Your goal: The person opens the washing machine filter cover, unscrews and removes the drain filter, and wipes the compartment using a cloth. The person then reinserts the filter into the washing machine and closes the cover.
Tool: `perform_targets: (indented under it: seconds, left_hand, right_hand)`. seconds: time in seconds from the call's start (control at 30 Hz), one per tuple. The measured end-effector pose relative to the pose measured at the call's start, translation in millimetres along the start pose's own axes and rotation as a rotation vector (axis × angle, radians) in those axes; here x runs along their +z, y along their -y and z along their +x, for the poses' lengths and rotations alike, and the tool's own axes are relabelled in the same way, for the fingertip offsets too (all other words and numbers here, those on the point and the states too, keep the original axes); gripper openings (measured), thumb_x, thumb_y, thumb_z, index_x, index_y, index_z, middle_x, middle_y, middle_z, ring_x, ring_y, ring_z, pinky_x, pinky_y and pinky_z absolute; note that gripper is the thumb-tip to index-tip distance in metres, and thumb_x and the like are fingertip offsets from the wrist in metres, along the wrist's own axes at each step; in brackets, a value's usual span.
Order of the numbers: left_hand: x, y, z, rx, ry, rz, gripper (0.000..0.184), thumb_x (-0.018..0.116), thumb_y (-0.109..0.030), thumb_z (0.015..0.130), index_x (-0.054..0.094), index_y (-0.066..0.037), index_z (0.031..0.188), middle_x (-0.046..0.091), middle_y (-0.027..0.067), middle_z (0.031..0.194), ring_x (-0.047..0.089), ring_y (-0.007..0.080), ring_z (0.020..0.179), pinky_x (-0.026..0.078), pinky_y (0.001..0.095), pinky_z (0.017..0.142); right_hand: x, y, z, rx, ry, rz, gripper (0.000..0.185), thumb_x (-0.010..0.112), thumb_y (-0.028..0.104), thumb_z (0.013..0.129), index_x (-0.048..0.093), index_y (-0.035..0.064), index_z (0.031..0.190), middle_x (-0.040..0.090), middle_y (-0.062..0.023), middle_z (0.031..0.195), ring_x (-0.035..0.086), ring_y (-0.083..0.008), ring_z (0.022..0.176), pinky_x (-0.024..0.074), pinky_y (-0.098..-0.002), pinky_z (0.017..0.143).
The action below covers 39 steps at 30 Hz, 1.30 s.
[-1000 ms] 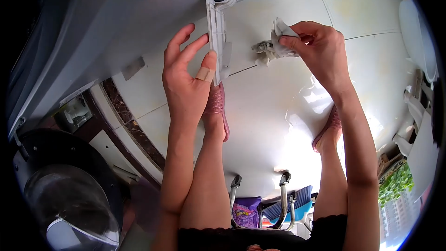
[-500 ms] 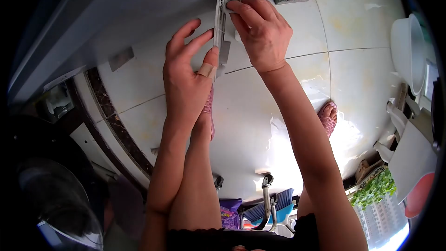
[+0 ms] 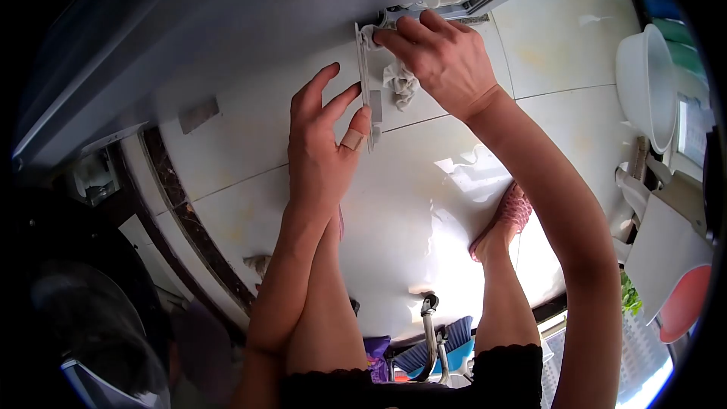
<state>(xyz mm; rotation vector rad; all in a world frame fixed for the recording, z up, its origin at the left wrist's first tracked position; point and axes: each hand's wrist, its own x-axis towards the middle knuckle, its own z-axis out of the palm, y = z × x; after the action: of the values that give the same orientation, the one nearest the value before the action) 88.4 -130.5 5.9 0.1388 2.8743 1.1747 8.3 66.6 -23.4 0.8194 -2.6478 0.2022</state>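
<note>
A narrow pale flap [image 3: 363,68] stands swung out from the large grey front [image 3: 265,7], seen edge-on. My left hand [image 3: 319,140], with a plaster around its thumb, grips the flap's outer part between thumb and index finger; another finger is stretched away. At the flap's inner end, my right hand [image 3: 447,64] pinches a whitish cloth [image 3: 401,85], pressing part of it against the flap. The rest of the cloth dangles below the fingers. Just right of the flap, an opening [image 3: 443,9] in the grey front is partly covered by my right hand.
Glossy pale tiles [image 3: 409,197] cover the floor, where my feet stand in pink sandals [image 3: 511,216]. A white basin [image 3: 644,91] is at the right. Near my legs are a metal caster leg [image 3: 429,333] and a blue brush [image 3: 447,344]. A dark-edged doorway strip [image 3: 185,212] lies left.
My right hand has turned and shifted slightly right, and more of the cloth shows below it. The left hand keeps its grip on the flap. One foot has moved inward.
</note>
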Motion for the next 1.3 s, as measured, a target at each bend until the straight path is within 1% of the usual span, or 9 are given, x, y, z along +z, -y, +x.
perform_targets:
  seconds: [0.1, 0.2, 0.33, 0.5, 0.63, 0.77, 0.87, 1.0, 1.3]
  left_hand:
    - [-3.1, 3.7, -3.7, 0.005, -0.017, 0.047, 0.027, 0.07, -0.013, 0.088, 0.071, -0.004, 0.113, 0.054, 0.0107, 0.136, 0.052, 0.0287, 0.124, 0.049, 0.0395, 0.095]
    - [-5.6, 7.6, -1.7, -0.023, -0.02, 0.003, 0.027, 0.07, -0.013, 0.089, 0.071, -0.004, 0.114, 0.055, 0.0109, 0.137, 0.052, 0.029, 0.124, 0.049, 0.0391, 0.095]
    - [-3.3, 7.8, 0.4, -0.015, 0.007, -0.035, 0.027, 0.069, -0.013, 0.09, 0.07, -0.005, 0.115, 0.055, 0.0111, 0.136, 0.053, 0.0295, 0.124, 0.049, 0.0394, 0.096]
    - [-3.0, 9.0, 0.4, -0.03, 0.02, -0.062, 0.027, 0.067, -0.013, 0.091, 0.07, -0.003, 0.116, 0.055, 0.0115, 0.137, 0.054, 0.0301, 0.124, 0.048, 0.04, 0.098]
    - [-2.9, 6.5, 1.4, -0.042, 0.059, -0.073, 0.029, 0.065, -0.015, 0.092, 0.069, -0.003, 0.119, 0.055, 0.0119, 0.138, 0.053, 0.0301, 0.125, 0.047, 0.0397, 0.099]
    - [-4.9, 6.9, 2.8, -0.095, 0.097, -0.157, 0.032, 0.062, -0.016, 0.095, 0.067, -0.003, 0.123, 0.054, 0.0129, 0.14, 0.054, 0.0285, 0.125, 0.045, 0.038, 0.101]
    - [-6.0, 1.5, 3.7, -0.127, 0.107, -0.185, 0.033, 0.061, -0.017, 0.096, 0.066, -0.002, 0.125, 0.054, 0.0132, 0.141, 0.054, 0.0264, 0.126, 0.044, 0.0364, 0.103]
    - [-6.6, 2.6, 3.2, -0.136, 0.101, -0.212, 0.032, 0.059, -0.015, 0.098, 0.064, 0.001, 0.126, 0.054, 0.0123, 0.141, 0.053, 0.0228, 0.127, 0.042, 0.0338, 0.104]
    - [-1.9, 2.1, 1.0, -0.203, 0.101, -0.281, 0.033, 0.056, -0.009, 0.099, 0.061, 0.006, 0.127, 0.054, 0.0107, 0.142, 0.052, 0.0203, 0.128, 0.04, 0.0323, 0.106]
  right_hand:
    - [7.5, -30.7, -27.4, 0.282, 0.045, 0.053, 0.018, 0.069, 0.008, 0.076, 0.072, 0.0163, 0.092, 0.062, 0.0026, 0.083, 0.064, -0.0164, 0.077, 0.0539, -0.0299, 0.059]
    - [-11.4, -8.6, -42.6, 0.674, -0.051, 0.476, 0.012, 0.073, 0.014, 0.085, 0.076, 0.0106, 0.096, 0.068, 0.0003, 0.081, 0.064, -0.0163, 0.066, 0.0517, -0.0293, 0.06]
    - [1.2, 35.9, -22.4, 0.937, -0.127, 1.025, 0.018, 0.077, 0.015, 0.082, 0.076, 0.0091, 0.098, 0.069, -0.0043, 0.08, 0.062, -0.0149, 0.064, 0.0508, -0.0263, 0.064]
    - [42.6, 61.9, -7.6, 0.616, -0.46, 0.648, 0.02, 0.077, 0.014, 0.077, 0.074, 0.0174, 0.096, 0.064, 0.0039, 0.079, 0.062, -0.0174, 0.075, 0.0519, -0.0316, 0.062]
    - [47.8, 60.0, -13.3, 0.51, -0.491, 0.59, 0.019, 0.075, 0.014, 0.079, 0.074, 0.017, 0.097, 0.064, 0.0027, 0.081, 0.062, -0.0185, 0.081, 0.0534, -0.0338, 0.066]
    - [43.1, 74.8, -13.7, 0.813, -0.376, 0.964, 0.02, 0.074, 0.01, 0.085, 0.074, 0.0102, 0.105, 0.069, -0.0021, 0.088, 0.063, -0.0172, 0.069, 0.0534, -0.0286, 0.067]
    - [29.3, 77.3, -11.8, 1.118, -0.205, 1.427, 0.017, 0.072, 0.011, 0.083, 0.075, 0.0069, 0.099, 0.07, -0.0065, 0.091, 0.068, -0.024, 0.083, 0.0543, -0.0327, 0.074]
    - [19.1, 83.0, -44.0, 0.86, 0.009, 1.446, 0.016, 0.073, 0.01, 0.085, 0.074, 0.0065, 0.101, 0.07, -0.0048, 0.093, 0.066, -0.0182, 0.083, 0.0528, -0.0288, 0.076]
    - [48.3, 90.4, -18.2, 1.435, -0.279, 1.555, 0.014, 0.072, 0.01, 0.086, 0.073, 0.0043, 0.099, 0.071, -0.0073, 0.083, 0.066, -0.0119, 0.076, 0.0529, -0.0266, 0.069]
